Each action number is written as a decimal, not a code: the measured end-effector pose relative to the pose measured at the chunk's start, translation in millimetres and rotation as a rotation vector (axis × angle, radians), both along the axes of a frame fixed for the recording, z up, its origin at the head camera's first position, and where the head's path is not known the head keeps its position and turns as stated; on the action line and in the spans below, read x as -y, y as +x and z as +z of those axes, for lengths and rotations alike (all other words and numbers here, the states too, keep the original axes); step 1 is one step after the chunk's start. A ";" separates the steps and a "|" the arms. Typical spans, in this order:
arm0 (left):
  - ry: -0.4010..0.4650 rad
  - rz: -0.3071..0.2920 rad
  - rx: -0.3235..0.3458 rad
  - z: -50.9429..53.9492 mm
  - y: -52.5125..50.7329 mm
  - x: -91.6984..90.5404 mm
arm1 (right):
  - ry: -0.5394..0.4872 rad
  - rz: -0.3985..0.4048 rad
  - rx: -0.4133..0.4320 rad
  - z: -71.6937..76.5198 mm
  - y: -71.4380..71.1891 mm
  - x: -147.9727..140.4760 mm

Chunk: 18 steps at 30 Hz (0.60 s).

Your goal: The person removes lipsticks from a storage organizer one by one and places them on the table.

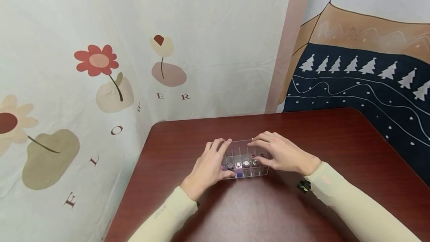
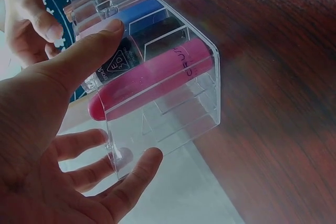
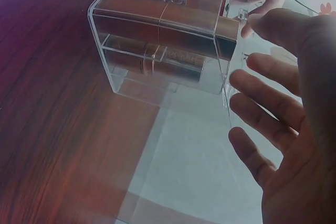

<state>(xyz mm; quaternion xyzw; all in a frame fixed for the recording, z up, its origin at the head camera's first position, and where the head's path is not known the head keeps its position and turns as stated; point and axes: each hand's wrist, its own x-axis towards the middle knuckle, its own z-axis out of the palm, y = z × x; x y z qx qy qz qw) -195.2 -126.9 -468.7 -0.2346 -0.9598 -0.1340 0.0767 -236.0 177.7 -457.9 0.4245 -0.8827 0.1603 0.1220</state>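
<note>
A clear divided organizer (image 1: 240, 158) stands on the table between both hands, with several cosmetic tubes and bottles in its compartments. My left hand (image 1: 206, 165) is at its left side, thumb across the front and fingers behind, gripping that end. In the left wrist view a pink tube (image 2: 152, 80) fills the end compartment, beside a black bottle (image 2: 118, 61) and a blue-and-lilac one (image 2: 139, 17). My right hand (image 1: 283, 154) is at the right end, its fingers loosely spread; in the right wrist view they are beside the organizer wall, near a brown tube (image 3: 157, 24).
The dark red wooden table (image 1: 255, 208) has its back edge against a white curtain (image 1: 218, 47) with printed flowers. A navy cloth (image 1: 349, 81) with white trees hangs at the right. Both forearms come in from the front.
</note>
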 end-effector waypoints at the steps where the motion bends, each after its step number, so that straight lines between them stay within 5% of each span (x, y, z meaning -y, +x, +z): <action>1: -0.001 -0.001 -0.001 0.0 0.1 0.0 | 0.004 0.002 -0.002 -0.3 -0.5 0.8; 18: -0.002 0.008 -0.003 -1.4 1.4 -0.9 | 0.013 0.038 -0.083 -9.7 -4.0 6.0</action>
